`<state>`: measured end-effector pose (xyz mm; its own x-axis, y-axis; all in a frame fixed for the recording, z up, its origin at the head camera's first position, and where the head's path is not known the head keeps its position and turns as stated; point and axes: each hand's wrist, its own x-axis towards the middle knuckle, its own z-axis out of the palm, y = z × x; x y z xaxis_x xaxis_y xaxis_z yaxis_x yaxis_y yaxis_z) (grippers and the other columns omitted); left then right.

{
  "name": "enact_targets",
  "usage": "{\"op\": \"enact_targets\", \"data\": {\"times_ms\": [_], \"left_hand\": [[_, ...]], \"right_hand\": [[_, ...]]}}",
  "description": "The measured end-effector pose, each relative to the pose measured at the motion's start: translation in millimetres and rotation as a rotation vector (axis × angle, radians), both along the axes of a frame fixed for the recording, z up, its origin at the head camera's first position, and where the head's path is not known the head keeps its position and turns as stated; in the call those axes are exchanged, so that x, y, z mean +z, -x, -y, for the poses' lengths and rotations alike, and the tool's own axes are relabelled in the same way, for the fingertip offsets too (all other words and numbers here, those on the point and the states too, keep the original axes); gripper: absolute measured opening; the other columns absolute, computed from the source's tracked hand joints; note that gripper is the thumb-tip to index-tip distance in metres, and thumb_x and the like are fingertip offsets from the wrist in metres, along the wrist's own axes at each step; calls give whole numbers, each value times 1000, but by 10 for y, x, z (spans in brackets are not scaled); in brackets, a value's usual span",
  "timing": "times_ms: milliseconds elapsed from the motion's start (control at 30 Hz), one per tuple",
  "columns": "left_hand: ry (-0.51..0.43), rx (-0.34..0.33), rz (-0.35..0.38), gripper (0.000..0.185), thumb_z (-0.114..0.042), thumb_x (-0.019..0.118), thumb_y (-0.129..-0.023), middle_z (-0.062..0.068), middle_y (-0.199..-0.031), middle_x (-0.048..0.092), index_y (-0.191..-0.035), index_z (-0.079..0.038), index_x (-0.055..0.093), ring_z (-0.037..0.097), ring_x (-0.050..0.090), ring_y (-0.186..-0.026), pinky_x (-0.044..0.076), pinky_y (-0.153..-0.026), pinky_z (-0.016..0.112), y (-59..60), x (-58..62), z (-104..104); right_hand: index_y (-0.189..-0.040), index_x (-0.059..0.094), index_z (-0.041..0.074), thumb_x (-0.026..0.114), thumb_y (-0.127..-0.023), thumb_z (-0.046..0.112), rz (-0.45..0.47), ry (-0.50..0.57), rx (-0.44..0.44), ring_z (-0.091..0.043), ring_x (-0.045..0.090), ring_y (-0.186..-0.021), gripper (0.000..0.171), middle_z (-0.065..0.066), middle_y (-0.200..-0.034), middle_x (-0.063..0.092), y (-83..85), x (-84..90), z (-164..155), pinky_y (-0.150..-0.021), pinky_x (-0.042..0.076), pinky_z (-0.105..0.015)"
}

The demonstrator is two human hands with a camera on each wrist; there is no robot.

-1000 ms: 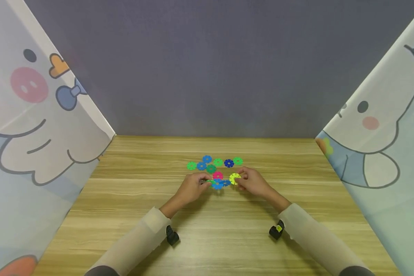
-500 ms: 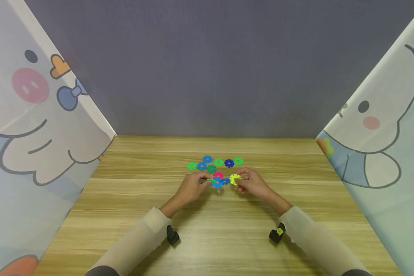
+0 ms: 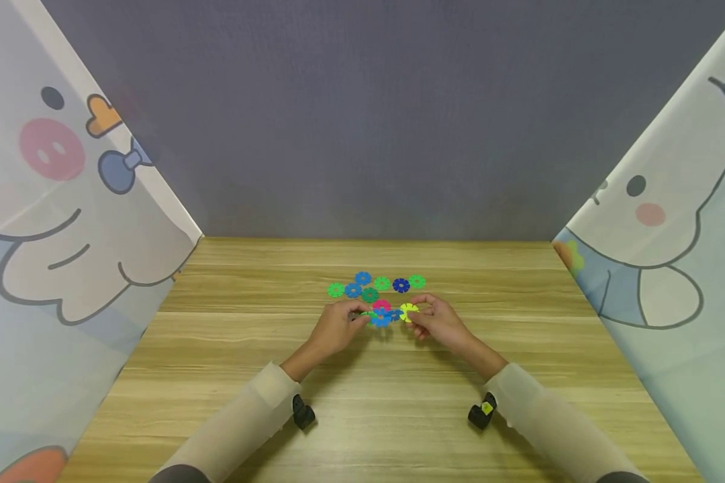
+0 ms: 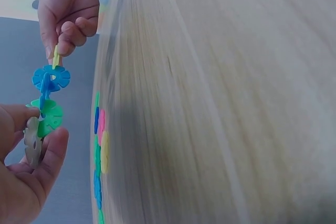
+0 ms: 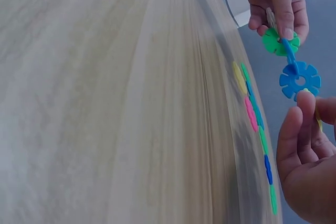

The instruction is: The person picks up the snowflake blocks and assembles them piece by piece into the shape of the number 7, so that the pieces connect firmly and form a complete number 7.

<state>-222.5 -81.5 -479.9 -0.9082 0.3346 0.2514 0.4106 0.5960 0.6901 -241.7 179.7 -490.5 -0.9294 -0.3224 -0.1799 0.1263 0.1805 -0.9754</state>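
Observation:
My left hand (image 3: pixel 337 327) pinches a short chain of slotted plastic interlocking discs above the table. In the left wrist view the chain runs from a whitish disc (image 4: pixel 32 142) between my fingers through a green disc (image 4: pixel 51 116) to an upright blue disc (image 4: pixel 45 88) and a flatter blue disc (image 4: pixel 62 77). My right hand (image 3: pixel 444 318) pinches a yellow disc (image 3: pixel 407 311) between thumb and fingers. Its edge is right at the rim of the end blue disc (image 5: pixel 300 81) in the right wrist view. My right fingertips partly hide the yellow disc there.
Loose discs lie flat on the wooden table (image 3: pixel 387 416) beyond my hands: a pink disc (image 3: pixel 383 304), a dark blue disc (image 3: pixel 401 286), and several green and lighter blue ones. A yellow disc (image 4: pixel 105 152) also lies there. A grey panel (image 3: pixel 374 121) stands behind.
My right hand has moved slightly left with the yellow disc, bringing it close against the end blue disc. The chain in my left hand has tilted a little; the loose discs stay put.

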Motion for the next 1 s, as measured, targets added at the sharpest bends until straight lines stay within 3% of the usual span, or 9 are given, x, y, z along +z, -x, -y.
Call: {"op": "enact_targets", "data": {"times_ms": [300, 667, 1000], "left_hand": [[-10, 46, -45, 12, -13, 75, -93, 4, -98, 77, -104, -11, 78, 12, 70, -82, 57, -69, 22, -21, 8, -18], [-67, 47, -140, 10, -10, 77, -90, 7, -93, 77, -99, -6, 79, 18, 74, -81, 60, -70, 25, -45, 44, -19], [-51, 34, -115, 11, -11, 76, -92, 4, -90, 76, -101, -8, 80, 5, 58, -68, 52, -63, 18, -28, 22, -29]], "right_hand": [[-133, 48, -7, 62, -99, 3, 7, 45, -91, -8, 62, -59, 38, -15, -84, 74, -28, 15, 78, -57, 56, -20], [-133, 46, -9, 60, -100, 0, 21, 129, -134, -6, 65, -60, 37, 0, -76, 73, -65, 57, 126, -60, 58, -20], [-132, 45, -11, 58, -99, -3, 17, 152, -123, -5, 66, -62, 36, 5, -71, 71, -66, 45, 156, -61, 59, -21]]}}
